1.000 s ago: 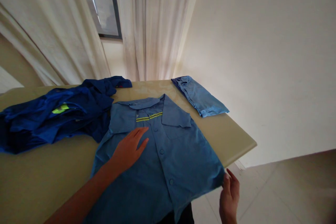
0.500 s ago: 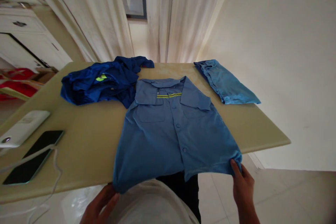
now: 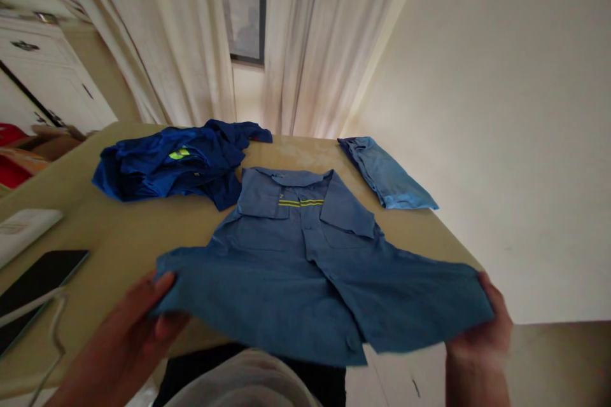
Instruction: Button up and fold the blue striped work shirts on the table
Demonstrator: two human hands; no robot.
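A light blue button shirt [image 3: 305,254] with a yellow-green chest stripe lies collar-away on the beige table [image 3: 138,229]. My left hand [image 3: 128,331] grips its lower left hem corner. My right hand [image 3: 482,324] grips the lower right hem corner. Between them the hem is lifted off the table and pulled wide, hanging past the near edge.
A heap of dark blue clothes [image 3: 167,162] lies at the back left. A folded light blue garment [image 3: 384,172] sits at the back right corner. A black phone [image 3: 33,280] with a white cable and a white device [image 3: 23,229] lie at the left. White curtains hang behind.
Both hands took the shirt's bottom corners, raised the hem off the table and spread it outward. One second ago my left hand lay flat on the shirt front.
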